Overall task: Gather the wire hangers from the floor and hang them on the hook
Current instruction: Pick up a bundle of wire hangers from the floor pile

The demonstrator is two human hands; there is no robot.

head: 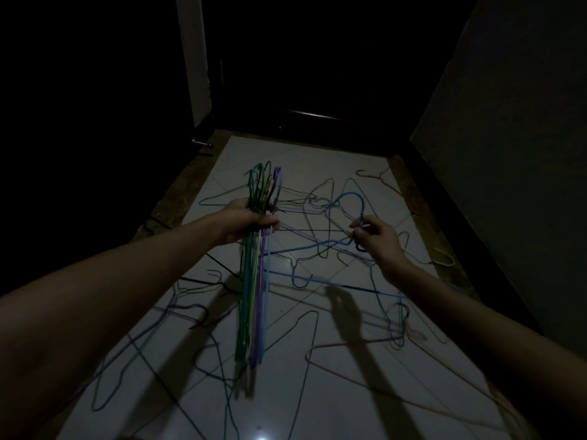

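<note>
My left hand (251,222) grips a bundle of several coloured wire hangers (254,300) at their necks, hooks up, bodies hanging down above the floor. My right hand (376,238) pinches the neck of a blue wire hanger (352,198), lifted off the floor to the right of the bundle; its long bar runs down to the right. Several more wire hangers (317,315) lie scattered and tangled on the white tiled floor (317,401) below both arms. An orange hanger (378,177) lies far right. No wall hook shows in the dim view.
A dark doorway (317,74) closes the far end of the narrow floor, with a pale door frame (193,58) at left. A dark wall (508,154) runs along the right side. A brown threshold strip (178,198) borders the tiles at left.
</note>
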